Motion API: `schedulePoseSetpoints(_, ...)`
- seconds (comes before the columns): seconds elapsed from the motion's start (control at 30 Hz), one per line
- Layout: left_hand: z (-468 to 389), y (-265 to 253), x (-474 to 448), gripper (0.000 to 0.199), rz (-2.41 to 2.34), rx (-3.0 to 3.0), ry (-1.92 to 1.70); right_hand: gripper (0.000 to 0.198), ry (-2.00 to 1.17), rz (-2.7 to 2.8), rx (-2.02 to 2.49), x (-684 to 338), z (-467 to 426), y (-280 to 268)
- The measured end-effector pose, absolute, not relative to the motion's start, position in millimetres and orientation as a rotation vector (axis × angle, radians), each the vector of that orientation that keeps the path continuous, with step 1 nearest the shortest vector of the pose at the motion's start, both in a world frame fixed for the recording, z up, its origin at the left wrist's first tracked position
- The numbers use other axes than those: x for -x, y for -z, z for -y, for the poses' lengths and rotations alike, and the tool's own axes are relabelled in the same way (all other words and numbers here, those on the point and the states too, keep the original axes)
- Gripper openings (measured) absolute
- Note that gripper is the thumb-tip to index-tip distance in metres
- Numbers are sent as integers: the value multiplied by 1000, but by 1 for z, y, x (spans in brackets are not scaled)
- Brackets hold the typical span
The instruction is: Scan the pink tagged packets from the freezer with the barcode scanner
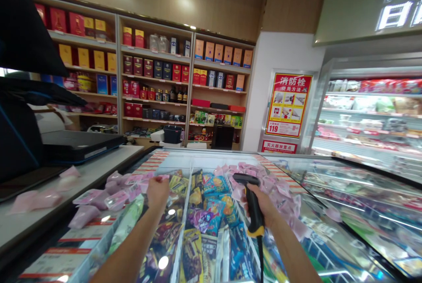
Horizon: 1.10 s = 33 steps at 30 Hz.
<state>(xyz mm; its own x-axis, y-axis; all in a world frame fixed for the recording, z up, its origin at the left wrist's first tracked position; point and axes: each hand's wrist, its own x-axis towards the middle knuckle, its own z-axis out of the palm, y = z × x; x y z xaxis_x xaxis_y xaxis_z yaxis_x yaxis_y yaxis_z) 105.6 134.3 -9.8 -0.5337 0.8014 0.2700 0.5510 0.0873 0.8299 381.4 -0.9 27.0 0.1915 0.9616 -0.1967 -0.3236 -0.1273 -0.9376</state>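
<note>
A black and yellow handheld barcode scanner (254, 212) is in my right hand (267, 207), its fingers wrapped round the handle. The scanner's head points forward and left, and its cable hangs down from the handle. My left hand (158, 191) is closed at the left, over the chest freezer (178, 160). Whatever it may hold is hidden by the fingers. Beside it lies a row of small pink packs (115, 199) on the freezer's left side. More pink packs (280, 195) are heaped on the right, around and behind my right hand.
Below my hands, colourful ice cream packets (211, 217) fill the freezer's wire-divided sections. At left a counter (36, 219) carries a dark checkout machine (79, 144) and several pink packs. Shelves of boxed bottles (154, 70) line the back wall; a lit chiller (372, 116) stands at right.
</note>
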Motion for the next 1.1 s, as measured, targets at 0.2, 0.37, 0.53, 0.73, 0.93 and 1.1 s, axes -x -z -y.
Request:
schedulePoseSetpoints(0.2,-137,3,-167,28,-1931,-1610,-1280,24,-1255,672,1238,-390,-4,-33)
schedulePoseSetpoints(0.37,-153,10,-213,28,-1807,-1835,-1113,23,-1271,701,1222,-393,-17,-32)
schedulePoseSetpoints(0.53,-174,16,-246,31,-1738,-2056,-953,27,-1293,717,1196,-396,-25,-25)
schedulePoseSetpoints(0.73,-195,16,-270,33,-1733,-2177,-783,30,-1277,746,1175,-392,-20,-30)
schedulePoseSetpoints(0.93,-198,19,-263,30,-1678,-2163,-654,29,-1295,688,1198,-388,-18,-34)
schedulePoseSetpoints(1.1,-177,15,-228,30,-1606,-2110,-699,30,-1392,726,1122,-376,-15,-27)
